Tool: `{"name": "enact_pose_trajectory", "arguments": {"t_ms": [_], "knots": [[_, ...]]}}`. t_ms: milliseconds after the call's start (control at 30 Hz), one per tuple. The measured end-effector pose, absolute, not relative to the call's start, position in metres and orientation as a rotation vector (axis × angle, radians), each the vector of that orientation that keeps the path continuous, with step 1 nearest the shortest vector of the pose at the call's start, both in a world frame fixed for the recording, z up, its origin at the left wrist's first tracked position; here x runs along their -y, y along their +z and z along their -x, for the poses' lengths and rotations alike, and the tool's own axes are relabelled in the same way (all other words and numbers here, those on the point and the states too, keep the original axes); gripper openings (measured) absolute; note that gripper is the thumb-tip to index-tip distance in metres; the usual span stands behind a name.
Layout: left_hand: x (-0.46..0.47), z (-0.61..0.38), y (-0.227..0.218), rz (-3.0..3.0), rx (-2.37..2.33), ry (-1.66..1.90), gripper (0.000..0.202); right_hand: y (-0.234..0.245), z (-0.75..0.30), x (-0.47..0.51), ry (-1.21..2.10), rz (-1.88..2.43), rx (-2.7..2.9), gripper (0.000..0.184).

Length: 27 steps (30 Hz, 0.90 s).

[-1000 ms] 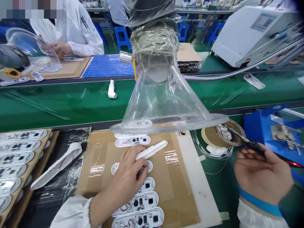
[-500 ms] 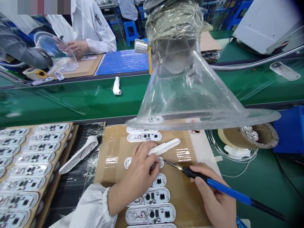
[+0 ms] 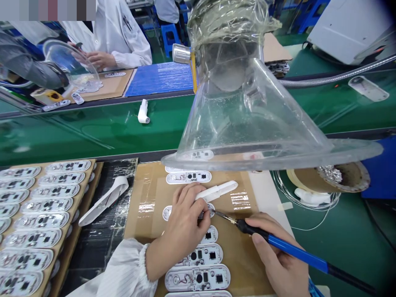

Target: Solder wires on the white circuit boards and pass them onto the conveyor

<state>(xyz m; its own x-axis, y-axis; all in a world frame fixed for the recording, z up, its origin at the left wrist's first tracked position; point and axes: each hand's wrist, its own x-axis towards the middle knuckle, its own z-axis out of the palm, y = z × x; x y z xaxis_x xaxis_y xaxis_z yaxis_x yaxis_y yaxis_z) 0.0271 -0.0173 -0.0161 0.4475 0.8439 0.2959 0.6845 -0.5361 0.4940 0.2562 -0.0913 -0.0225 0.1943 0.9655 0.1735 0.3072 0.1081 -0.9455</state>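
Note:
My left hand [image 3: 184, 225] is closed around white plastic tweezers [image 3: 216, 191], pressing down on an oval white circuit board [image 3: 168, 212] on the brown cardboard mat [image 3: 229, 239]. My right hand [image 3: 278, 260] grips a blue-handled soldering iron [image 3: 291, 249]; its metal tip touches the same board beside my left fingertips. More oval boards [image 3: 198, 278] lie in a column below, and another board [image 3: 188, 177] lies above.
A clear fume-extraction hood [image 3: 247, 119] hangs over the mat. A tray of several boards [image 3: 37, 214] sits left, a white part [image 3: 105, 200] beside it. A solder-tip cleaner dish [image 3: 343, 175] is right. On the green conveyor [image 3: 93, 132] lies a white piece [image 3: 143, 112]. Another person [image 3: 108, 37] works opposite.
My right hand brought the soldering iron from the cleaner dish at the right to the board under my left hand; its tip now touches the board.

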Motion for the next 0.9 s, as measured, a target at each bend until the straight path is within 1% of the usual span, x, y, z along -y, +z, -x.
{"name": "enact_pose_trajectory", "arguments": {"t_ms": [200, 667, 900], "knots": [[0.0177, -0.0293, -0.016, -2.405, -1.317, 0.759, 0.025, -0.0225, -0.2566, 0.0924, 0.838, 1.379, 1.324, 0.018], [0.0169, -0.029, -0.016, -2.421, -1.321, 0.747, 0.025, -0.0262, -0.2645, 0.0944, 0.693, 1.427, 1.294, 0.014], [0.0156, -0.0286, -0.016, -2.417, -1.311, 0.744, 0.025, -0.0253, -0.2637, 0.0929, 0.726, 1.392, 1.302, 0.016]]}}
